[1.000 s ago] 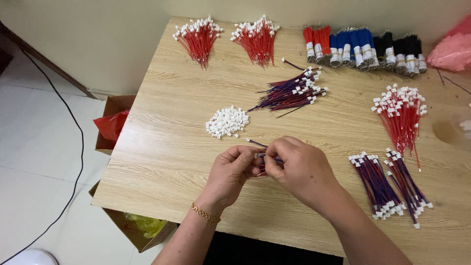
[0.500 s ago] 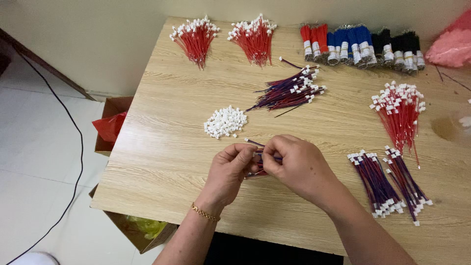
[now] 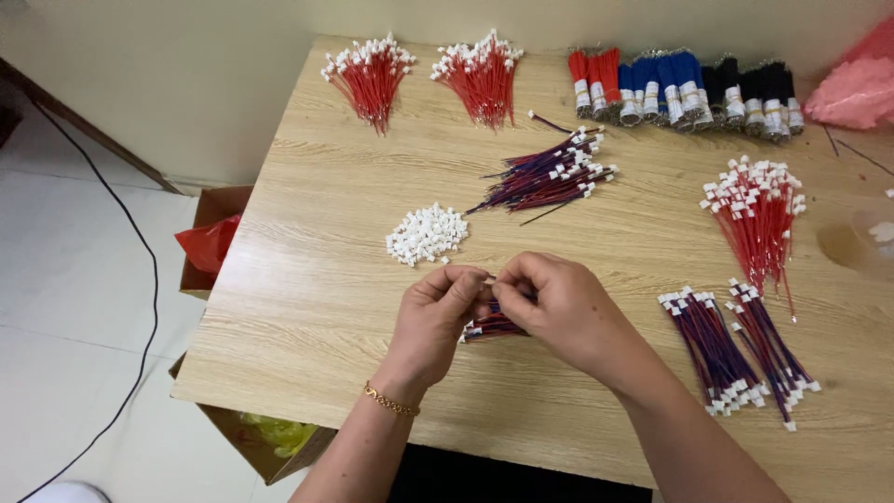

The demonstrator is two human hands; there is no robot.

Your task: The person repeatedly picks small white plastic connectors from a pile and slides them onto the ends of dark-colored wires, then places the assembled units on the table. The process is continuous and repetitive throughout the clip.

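Pinching small wire bundle (image 3: 492, 326) between left hand (image 3: 436, 317) and right hand (image 3: 563, 312), both closed, keeping ends aligned low over surface (image 3: 317, 279), white connector pile (image 3: 426, 234) near.

Single head-worn view, looking steeply down from close above at wooden table (image 3: 307, 279), wall beyond

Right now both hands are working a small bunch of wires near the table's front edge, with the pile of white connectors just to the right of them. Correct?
Not quite. The head view shows the pile of white connectors beyond the left hand, up and to the left, not to the right. The right hand and left hand do hold the small bunch of wires near the table front.
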